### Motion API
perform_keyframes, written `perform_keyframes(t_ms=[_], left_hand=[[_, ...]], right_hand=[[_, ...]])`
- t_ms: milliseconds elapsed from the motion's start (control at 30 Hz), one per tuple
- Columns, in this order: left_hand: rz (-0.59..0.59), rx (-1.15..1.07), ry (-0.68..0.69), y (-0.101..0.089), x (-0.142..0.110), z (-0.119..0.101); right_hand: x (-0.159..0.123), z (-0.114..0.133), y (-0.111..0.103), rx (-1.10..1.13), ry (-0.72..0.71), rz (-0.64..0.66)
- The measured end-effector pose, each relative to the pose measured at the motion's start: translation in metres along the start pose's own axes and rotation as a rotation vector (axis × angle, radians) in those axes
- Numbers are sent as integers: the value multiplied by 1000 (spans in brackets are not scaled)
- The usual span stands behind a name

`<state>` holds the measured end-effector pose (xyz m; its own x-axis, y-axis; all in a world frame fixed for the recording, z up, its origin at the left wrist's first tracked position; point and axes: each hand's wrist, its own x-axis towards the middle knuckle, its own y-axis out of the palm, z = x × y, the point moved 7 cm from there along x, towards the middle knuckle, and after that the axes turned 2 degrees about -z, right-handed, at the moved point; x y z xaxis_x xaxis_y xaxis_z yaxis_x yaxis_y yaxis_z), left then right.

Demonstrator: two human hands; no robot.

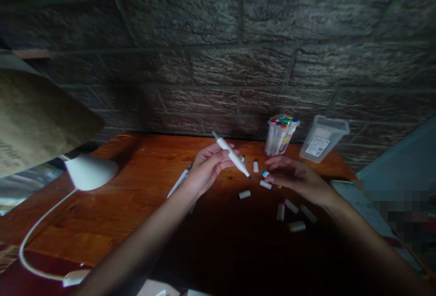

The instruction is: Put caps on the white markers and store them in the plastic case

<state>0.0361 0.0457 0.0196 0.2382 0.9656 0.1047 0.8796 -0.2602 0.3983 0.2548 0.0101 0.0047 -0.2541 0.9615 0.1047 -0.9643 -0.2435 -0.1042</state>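
My left hand (213, 166) is closed round a white double-ended marker (233, 155), which slants down to the right with a pointed tip at its upper end and a dark tip at its lower end. Neither end wears a cap. Between the thumb and fingers of my right hand (294, 177) is a small marker cap (265, 174) with a teal end. Just below on the table lies a white cap (265, 184). More loose caps lie close by, among them one standing out with a dark end (255, 166) and a plain white one (244, 194).
A clear box of colourful markers (279, 136) stands by the brick wall, with a clear container (323, 139) to its right. Another white marker (178, 182) lies behind my left forearm. A lamp (91, 172) with a cord stands at left; several caps (297, 226) lie at right.
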Motion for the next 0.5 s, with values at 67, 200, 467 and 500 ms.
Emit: perform_keyframes(t_ms=[67,200,467,500], left_hand=[[4,-34,-2,-2,-3,2],[39,-97,-12,1,-6,5],[72,-105,11,3,-6,9],[73,-101,14,4,-7,9]], right_hand=[[-3,3,7,53,13,15],[-4,-1,3,42,43,11],[3,-19,-40,-447,36,-55],[2,-25,-42,-524,69,-34]])
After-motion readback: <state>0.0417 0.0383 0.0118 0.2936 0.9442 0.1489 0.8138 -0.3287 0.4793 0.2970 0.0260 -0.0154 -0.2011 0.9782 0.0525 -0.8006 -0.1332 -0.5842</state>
